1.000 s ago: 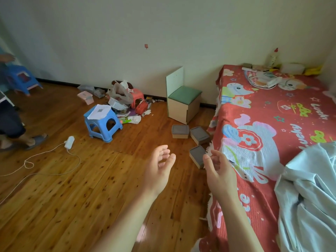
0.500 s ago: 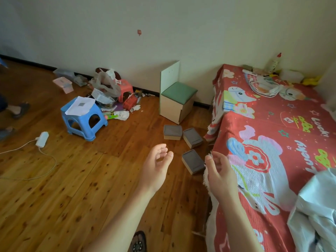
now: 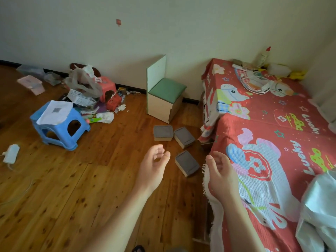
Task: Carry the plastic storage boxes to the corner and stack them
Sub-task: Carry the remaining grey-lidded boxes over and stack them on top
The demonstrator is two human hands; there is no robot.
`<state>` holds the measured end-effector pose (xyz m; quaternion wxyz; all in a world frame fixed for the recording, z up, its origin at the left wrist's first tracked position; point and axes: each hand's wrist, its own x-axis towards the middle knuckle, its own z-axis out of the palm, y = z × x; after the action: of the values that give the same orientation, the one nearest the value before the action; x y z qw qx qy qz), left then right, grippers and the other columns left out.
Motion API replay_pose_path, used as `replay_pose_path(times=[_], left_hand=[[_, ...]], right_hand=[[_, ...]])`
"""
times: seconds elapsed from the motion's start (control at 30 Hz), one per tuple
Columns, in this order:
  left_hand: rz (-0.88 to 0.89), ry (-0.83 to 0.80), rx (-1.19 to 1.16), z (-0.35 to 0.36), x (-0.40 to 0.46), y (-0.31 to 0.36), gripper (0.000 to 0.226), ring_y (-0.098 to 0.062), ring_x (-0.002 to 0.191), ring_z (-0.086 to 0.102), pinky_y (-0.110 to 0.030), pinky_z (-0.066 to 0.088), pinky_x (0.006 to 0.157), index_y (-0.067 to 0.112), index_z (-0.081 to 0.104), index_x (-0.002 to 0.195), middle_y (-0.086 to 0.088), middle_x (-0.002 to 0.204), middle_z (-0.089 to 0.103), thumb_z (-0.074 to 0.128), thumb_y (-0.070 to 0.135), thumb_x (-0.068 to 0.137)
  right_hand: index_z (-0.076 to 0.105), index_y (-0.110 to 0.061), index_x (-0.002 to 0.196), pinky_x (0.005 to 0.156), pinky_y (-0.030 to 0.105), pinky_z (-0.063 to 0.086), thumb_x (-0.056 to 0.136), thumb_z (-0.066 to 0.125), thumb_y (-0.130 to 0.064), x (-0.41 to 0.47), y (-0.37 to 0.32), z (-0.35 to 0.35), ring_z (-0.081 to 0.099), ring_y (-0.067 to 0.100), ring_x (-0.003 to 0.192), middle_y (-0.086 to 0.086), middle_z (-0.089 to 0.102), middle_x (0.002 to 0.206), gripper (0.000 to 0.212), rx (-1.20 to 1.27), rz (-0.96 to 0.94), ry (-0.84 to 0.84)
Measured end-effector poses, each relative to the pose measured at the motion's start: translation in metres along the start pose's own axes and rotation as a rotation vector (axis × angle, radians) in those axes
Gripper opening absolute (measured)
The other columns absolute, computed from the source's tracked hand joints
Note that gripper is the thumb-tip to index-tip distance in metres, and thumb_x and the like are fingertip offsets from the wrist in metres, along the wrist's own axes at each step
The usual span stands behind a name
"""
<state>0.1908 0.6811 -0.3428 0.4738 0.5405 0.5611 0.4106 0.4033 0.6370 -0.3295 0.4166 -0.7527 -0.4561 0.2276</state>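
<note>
Floor (image 3: 72, 188): nearest box (image 3: 187, 163) between hands

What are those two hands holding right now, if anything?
Nothing. The left hand and right hand are both empty, fingers relaxed, above the floor near the three grey-lidded boxes.
</note>
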Motion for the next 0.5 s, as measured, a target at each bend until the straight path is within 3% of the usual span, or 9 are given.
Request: replay_pose_path(times=[0.5], left_hand=[[-0.053, -0.052, 0.135, 0.066, 0.132, -0.006, 0.039, 0.022, 0.105, 0.048, -0.002, 0.043, 0.07, 0.04, 0.05, 0.13, 0.027, 0.121, 0.056, 0.054, 0.054, 0.094]], right_hand=[[0.055, -0.039, 0.124, 0.07, 0.015, 0.045, 0.093, 0.053, -0.06, 0.139, 0.038, 0.02, 0.059, -0.01, 0.091, -0.026, 0.063, 0.097, 0.038, 0.071, 0.084, -0.012]])
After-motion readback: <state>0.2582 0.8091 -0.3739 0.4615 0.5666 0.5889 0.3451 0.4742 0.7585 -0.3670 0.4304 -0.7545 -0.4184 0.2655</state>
